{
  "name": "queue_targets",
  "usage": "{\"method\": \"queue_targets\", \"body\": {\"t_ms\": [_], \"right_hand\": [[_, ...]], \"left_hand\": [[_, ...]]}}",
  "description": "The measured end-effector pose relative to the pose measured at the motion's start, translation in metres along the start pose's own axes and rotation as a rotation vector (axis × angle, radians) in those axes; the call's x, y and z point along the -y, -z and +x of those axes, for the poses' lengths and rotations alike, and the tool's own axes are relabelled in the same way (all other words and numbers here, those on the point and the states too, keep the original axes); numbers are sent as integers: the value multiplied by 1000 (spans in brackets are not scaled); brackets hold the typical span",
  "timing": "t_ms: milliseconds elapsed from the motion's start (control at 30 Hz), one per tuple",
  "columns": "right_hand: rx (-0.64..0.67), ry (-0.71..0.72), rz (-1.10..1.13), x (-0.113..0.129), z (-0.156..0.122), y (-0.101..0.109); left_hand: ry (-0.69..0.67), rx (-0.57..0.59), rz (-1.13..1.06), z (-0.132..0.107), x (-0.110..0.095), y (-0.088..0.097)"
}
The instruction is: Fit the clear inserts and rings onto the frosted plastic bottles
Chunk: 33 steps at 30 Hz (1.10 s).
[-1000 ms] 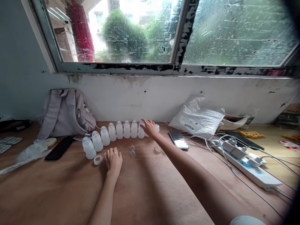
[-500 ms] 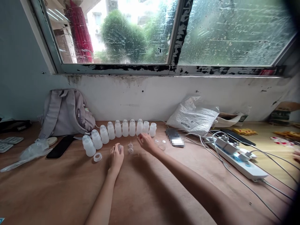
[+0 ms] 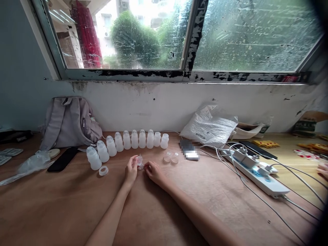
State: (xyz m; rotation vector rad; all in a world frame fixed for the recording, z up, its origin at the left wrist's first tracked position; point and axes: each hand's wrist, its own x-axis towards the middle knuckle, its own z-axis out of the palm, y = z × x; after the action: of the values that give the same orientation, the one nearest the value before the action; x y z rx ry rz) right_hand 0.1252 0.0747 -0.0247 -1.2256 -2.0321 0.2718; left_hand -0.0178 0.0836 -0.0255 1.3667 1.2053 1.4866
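Note:
A curved row of several small translucent white bottles [image 3: 130,140] stands on the wooden table [image 3: 164,205] below the window. My left hand [image 3: 131,169] and my right hand [image 3: 153,171] rest on the table just in front of the row, fingertips meeting on a small clear plastic piece [image 3: 139,162] held between them. Two more clear small parts [image 3: 171,158] lie to the right of my right hand. A white ring [image 3: 103,170] lies to the left of my left hand, beside the nearest bottle.
A grey backpack [image 3: 69,123] leans on the wall at left, a black phone [image 3: 63,159] and a plastic bag [image 3: 33,164] near it. A phone [image 3: 189,150], white bag [image 3: 208,127] and power strip [image 3: 258,174] with cables lie right. Another person's hand [image 3: 323,169] shows at the right edge.
My right hand drew back from the far end of the bottle row to the table centre. My left hand took up a clear piece, and both hands now meet on it.

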Motion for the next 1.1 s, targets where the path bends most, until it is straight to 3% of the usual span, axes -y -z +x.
{"method": "queue_targets", "body": {"t_ms": [233, 467, 600, 700, 800, 967, 1100], "right_hand": [[42, 15, -68, 1, -9, 1], [20, -36, 29, 0, -1, -3], [2, -86, 336, 0, 0, 0], [-180, -209, 440, 1, -1, 6], [-358, -261, 392, 3, -2, 10], [-260, -119, 348, 10, -5, 10], [-171, -87, 523, 16, -8, 9]], "left_hand": [[192, -27, -249, 0, -6, -5], [386, 71, -523, -2, -14, -4], [367, 136, -628, -7, -20, -5], [317, 128, -635, -10, -25, -6], [274, 142, -539, -12, -26, -7], [206, 195, -312, -13, -19, -12], [181, 243, -266, -14, -19, -13]]}}
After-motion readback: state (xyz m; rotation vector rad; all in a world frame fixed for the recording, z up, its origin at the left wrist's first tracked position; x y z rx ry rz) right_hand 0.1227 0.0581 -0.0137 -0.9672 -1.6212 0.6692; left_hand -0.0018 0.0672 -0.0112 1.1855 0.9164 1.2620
